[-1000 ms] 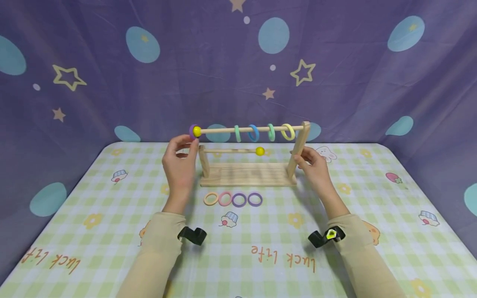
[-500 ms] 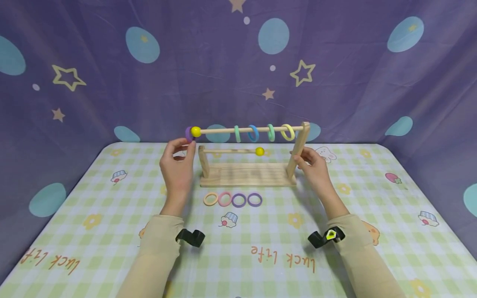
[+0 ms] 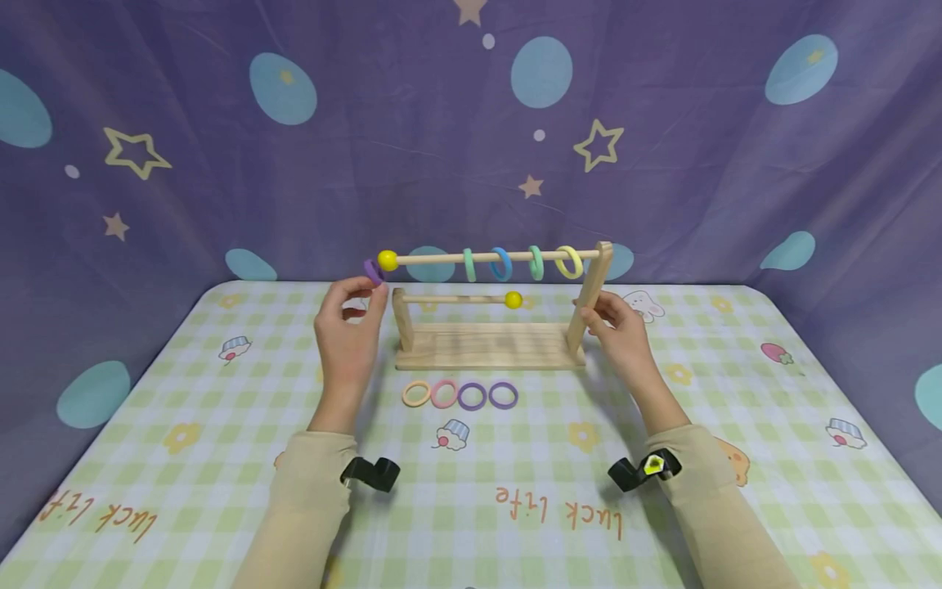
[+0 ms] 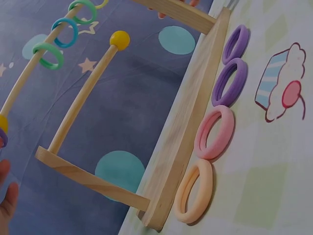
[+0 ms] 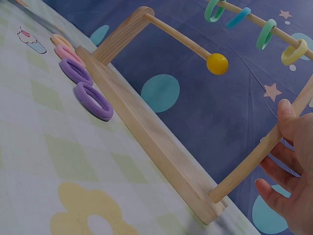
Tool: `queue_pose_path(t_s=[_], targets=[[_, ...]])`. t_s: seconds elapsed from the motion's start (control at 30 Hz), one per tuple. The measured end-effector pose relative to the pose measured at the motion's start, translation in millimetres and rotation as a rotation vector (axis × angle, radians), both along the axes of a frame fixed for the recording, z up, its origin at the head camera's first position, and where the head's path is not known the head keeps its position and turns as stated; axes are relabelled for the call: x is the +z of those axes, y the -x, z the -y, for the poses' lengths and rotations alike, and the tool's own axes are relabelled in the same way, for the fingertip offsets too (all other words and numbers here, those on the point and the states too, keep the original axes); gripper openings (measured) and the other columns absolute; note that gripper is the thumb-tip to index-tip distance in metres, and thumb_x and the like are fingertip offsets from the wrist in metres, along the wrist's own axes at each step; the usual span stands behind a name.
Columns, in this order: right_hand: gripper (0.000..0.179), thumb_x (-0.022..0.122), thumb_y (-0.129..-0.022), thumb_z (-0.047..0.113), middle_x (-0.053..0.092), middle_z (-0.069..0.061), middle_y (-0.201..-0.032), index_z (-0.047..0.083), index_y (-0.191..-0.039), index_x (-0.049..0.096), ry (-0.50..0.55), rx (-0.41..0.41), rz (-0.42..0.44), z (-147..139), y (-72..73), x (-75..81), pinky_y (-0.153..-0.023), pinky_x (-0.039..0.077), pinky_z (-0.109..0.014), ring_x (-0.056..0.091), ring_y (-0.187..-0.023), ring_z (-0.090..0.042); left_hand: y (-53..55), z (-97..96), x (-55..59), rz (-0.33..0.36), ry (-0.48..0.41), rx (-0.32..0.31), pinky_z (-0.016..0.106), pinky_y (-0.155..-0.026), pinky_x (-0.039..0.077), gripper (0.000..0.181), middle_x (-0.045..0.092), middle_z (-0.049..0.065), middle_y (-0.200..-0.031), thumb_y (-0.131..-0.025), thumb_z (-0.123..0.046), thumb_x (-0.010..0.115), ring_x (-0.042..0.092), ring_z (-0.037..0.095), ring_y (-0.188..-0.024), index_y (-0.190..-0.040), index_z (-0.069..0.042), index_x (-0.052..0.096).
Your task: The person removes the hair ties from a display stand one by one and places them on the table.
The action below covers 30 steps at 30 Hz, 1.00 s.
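1. One purple ring is pinched in your left grip, thumb against fingers, and sits tilted just left of the yellow ball that caps the upper rod.
2. Expect that ring to weigh almost nothing and give like a fabric hair tie: it should stretch or fold rather than break, and its matte surface seems unlikely to slip. Hold it by one edge of the band, so your fingertips leave its opening free.
3. Your right grip holds the right post, thumb on the near side, fingers behind. The wooden stand looks stiff and fairly light; a steady hold there should guard against sliding on the bench.
4. Four loose rings lie flat in front of the stand, probably just as soft; lift any by its rim.
5. You cannot tell whether the pinched ring touches the ball. The left wrist view cuts both off at its edge, the right wrist view shows neither, and the post partly hides your right fingers in the head view.
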State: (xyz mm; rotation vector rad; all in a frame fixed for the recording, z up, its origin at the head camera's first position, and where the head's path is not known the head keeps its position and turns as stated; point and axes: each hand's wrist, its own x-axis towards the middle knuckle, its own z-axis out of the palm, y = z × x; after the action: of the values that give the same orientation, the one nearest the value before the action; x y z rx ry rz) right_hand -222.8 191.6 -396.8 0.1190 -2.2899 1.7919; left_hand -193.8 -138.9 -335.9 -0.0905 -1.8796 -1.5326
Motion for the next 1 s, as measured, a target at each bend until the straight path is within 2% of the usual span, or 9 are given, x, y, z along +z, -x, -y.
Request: queue_pose_path(t_s=[0.17,0.33,0.47,0.73,0.83,0.87,1.0], targets=[[0.037,0.060,-0.099,0.010,0.061,-0.025,-0.128,-0.006,-0.132,0.054,-0.013,0.003,0.004,0.3,-0.4,0.3,-0.083,0.052,-0.028,0.058,-0.103,-0.008,13.3,6.8,-16.2,-0.014,0.069,-0.012,0.027,-0.075,0.042,0.018,0.065,0.019,-0.098,-0.089,-0.005,0.073,0.054,0.009,-0.092,-0.100,0.009,0.068],[0.036,0.060,-0.100,0.010,0.060,-0.027,-0.128,-0.006,-0.132,0.054,-0.012,-0.003,0.010,1.2,-0.7,1.1,-0.083,0.052,-0.027,0.058,-0.104,-0.009,14.5,7.9,-19.4,-0.042,0.132,0.001,0.025,-0.074,0.041,0.017,0.067,0.013,-0.095,-0.089,-0.012,0.075,0.055,0.012,-0.093,-0.097,0.002,0.071],[0.037,0.060,-0.099,0.011,0.060,-0.027,-0.128,-0.006,-0.131,0.055,-0.008,0.001,0.002,0.9,-0.6,0.9,-0.082,0.051,-0.025,0.058,-0.104,-0.008,12.8,6.2,-19.2,-0.057,0.160,-0.004,0.026,-0.074,0.041,0.017,0.067,0.011,-0.095,-0.089,-0.014,0.075,0.057,0.015,-0.094,-0.096,0.000,0.071],[0.038,0.060,-0.099,0.011,0.059,-0.027,-0.129,-0.007,-0.132,0.053,-0.003,0.018,-0.020,-0.8,-1.0,-1.4,-0.085,0.052,-0.026,0.058,-0.104,-0.004,10.0,-0.5,-21.2,-0.052,0.195,-0.114,0.030,-0.077,0.044,0.016,0.068,0.011,-0.096,-0.089,-0.011,0.075,0.057,0.014,-0.094,-0.099,0.000,0.070],[0.038,0.059,-0.100,0.011,0.059,-0.027,-0.129,-0.008,-0.132,0.053,-0.004,0.022,-0.024,-0.4,-1.0,-1.5,-0.085,0.052,-0.025,0.058,-0.103,-0.004,9.0,-3.5,-21.9,-0.067,0.204,-0.148,0.032,-0.076,0.044,0.014,0.070,0.011,-0.095,-0.089,-0.010,0.075,0.058,0.019,-0.092,-0.097,0.000,0.071],[0.037,0.059,-0.100,0.011,0.059,-0.027,-0.129,-0.007,-0.132,0.053,-0.002,0.021,-0.024,-0.4,-0.8,-1.5,-0.084,0.052,-0.026,0.058,-0.103,-0.004,5.3,-6.0,-18.0,-0.061,0.207,-0.160,0.033,-0.076,0.044,0.013,0.070,0.013,-0.096,-0.088,-0.008,0.075,0.058,0.023,-0.091,-0.097,0.002,0.070],[0.038,0.060,-0.099,0.013,0.059,-0.027,-0.129,-0.007,-0.132,0.054,0.001,0.019,-0.024,0.0,-0.8,-1.6,-0.084,0.052,-0.025,0.058,-0.103,-0.003,3.4,-8.6,-17.6,-0.042,0.249,-0.219,0.031,-0.077,0.044,0.011,0.070,0.013,-0.098,-0.089,-0.006,0.074,0.057,0.028,-0.092,-0.096,0.001,0.070]])
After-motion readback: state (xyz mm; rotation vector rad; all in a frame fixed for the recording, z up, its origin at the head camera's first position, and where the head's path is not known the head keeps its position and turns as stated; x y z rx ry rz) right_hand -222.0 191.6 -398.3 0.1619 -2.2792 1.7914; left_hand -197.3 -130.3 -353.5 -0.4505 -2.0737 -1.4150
